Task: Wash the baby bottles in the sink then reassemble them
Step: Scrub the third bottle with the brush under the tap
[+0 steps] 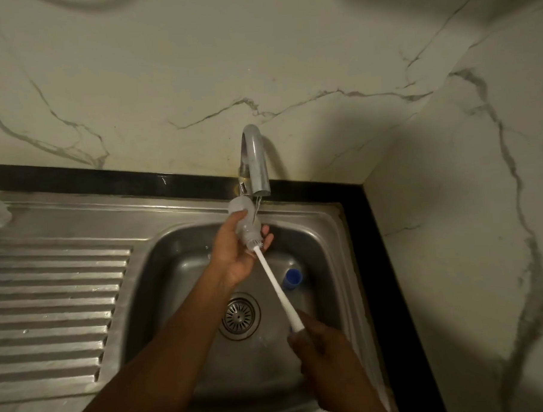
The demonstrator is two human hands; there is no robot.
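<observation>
Head view, left hand [235, 254]: the fingers [266, 234] were curled round the clear baby bottle [240, 207], with the thumb on the near side.
Head view, right hand [316, 344]: it was blurred, and its fingers appeared closed round the far end of the white brush handle [275, 286].
Bottle, position: it was held in the left fingers above the sink [327, 225] basin, just under the faucet [256, 163] spout. It was tilted, with its mouth toward the person, and a thin stream of water was touching it.
Brush head: the bristles sat at the bottle mouth, just beside the left fingertips. How deep they reached could not be told.
Blue part [292, 278]: it lay in the basin, below and right of the left fingers and beyond the right fingers. Whether it was a cap or a ring could not be told.
Drain [240, 316]: it sat in the basin floor, between the two forearms and left of the right fingers.
Risk, slip: the wet, smooth bottle would likely slide out of the left fingers under a brush thrust and drop into the basin.
Risk, leverage: holding the long handle at its end would probably magnify any sideways push, prying the bottle loose or flicking water outward.
Risk, rinse: the thin flow might leave residue inside.
</observation>
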